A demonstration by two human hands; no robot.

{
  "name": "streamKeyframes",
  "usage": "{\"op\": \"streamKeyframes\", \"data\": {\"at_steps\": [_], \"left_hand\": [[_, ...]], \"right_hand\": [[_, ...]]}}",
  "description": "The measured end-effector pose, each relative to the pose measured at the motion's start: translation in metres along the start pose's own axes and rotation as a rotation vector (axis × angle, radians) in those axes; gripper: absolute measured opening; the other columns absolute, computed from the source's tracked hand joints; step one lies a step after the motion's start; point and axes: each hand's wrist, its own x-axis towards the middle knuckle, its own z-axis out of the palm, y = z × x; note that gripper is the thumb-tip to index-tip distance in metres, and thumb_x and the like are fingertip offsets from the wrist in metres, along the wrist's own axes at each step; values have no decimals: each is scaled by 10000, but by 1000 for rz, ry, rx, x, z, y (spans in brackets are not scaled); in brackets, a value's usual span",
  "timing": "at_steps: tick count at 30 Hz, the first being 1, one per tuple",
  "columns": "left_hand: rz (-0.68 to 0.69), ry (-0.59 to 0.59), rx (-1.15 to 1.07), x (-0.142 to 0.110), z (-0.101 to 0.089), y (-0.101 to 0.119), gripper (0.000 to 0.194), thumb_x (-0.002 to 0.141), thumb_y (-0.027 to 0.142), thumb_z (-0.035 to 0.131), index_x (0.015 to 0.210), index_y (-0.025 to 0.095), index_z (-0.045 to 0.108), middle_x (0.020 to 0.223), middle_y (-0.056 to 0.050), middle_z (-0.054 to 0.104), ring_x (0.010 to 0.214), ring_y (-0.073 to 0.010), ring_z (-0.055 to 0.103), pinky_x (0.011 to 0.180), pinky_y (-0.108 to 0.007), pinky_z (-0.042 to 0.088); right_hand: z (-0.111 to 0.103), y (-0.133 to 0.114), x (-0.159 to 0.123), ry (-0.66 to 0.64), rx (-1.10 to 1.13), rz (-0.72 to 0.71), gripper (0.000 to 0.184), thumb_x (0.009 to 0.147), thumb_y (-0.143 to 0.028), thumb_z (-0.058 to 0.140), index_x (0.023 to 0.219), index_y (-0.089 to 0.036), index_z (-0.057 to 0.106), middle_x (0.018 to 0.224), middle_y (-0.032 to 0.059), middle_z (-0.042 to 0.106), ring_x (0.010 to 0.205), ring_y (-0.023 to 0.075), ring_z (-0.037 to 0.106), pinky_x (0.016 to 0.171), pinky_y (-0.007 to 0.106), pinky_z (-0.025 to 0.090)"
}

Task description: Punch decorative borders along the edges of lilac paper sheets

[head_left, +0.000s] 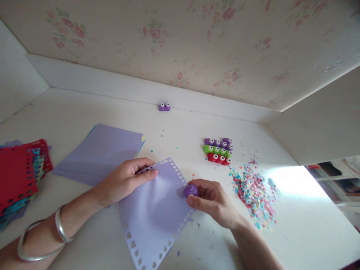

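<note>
My left hand [135, 178] pinches the upper left edge of a lavender paper sheet [160, 202] between thumb and fingers. Small cut-out shapes run along the sheet's borders. At the sheet's right edge, my right hand [212, 198] grips a purple craft punch [191, 190], with the thumb on its near end. The punch sits over the paper's edge, but I cannot tell whether it is pressed down. Part of the left fingers is hidden behind the sheet.
A lavender paper stack [98, 153] lies left of the sheet, with punched red sheets [18, 176] farther left. Purple, green and red punches [218, 150] stand in rows beside a confetti heap [255, 191]. Two purple punches [164, 107] stand by the wall.
</note>
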Motion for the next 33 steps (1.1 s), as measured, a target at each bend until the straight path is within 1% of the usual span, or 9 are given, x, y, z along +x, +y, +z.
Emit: {"op": "streamKeyframes", "data": {"at_steps": [6, 9, 15, 21, 25, 33], "left_hand": [[-23, 13, -3, 0, 0, 0, 285, 842, 485, 662, 890, 205, 686, 794, 13, 632, 709, -146, 554, 609, -193, 442], [-17, 22, 1, 0, 0, 1, 272, 831, 475, 676, 889, 210, 691, 794, 14, 632, 717, -150, 555, 614, -194, 445], [-25, 31, -4, 0, 0, 1, 333, 818, 524, 673, 899, 202, 691, 790, 4, 642, 703, -157, 567, 600, -204, 452], [-34, 10, -44, 0, 0, 1, 305, 832, 507, 669, 872, 205, 681, 750, 29, 623, 665, -133, 554, 580, -189, 432], [-28, 7, -50, -1, 0, 0, 271, 829, 468, 685, 880, 202, 679, 773, 24, 620, 696, -139, 555, 601, -191, 438], [-31, 18, -34, 0, 0, 1, 274, 807, 465, 699, 863, 197, 680, 766, 11, 614, 688, -149, 549, 589, -199, 443]], "right_hand": [[1, 1, -2, 22, -59, -15, 266, 820, -393, 730, 859, -144, 645, 679, -35, 436, 616, 97, 336, 531, 261, 240], [2, 0, -3, 29, -47, -19, 265, 818, -394, 730, 844, -147, 641, 675, -34, 436, 615, 99, 340, 531, 262, 239], [1, 0, -1, 23, 1, -15, 270, 808, -393, 742, 888, -149, 658, 696, -25, 469, 625, 101, 361, 541, 259, 255], [0, 2, -2, 18, 36, -8, 283, 803, -387, 750, 930, -148, 667, 713, -20, 480, 632, 99, 365, 544, 256, 262], [0, 2, -2, 13, 36, -5, 307, 798, -393, 754, 955, -144, 668, 735, -7, 498, 646, 105, 382, 556, 259, 284], [0, 1, -2, 5, -4, -9, 310, 796, -418, 749, 915, -144, 667, 721, -8, 493, 645, 108, 384, 550, 257, 289]]}}
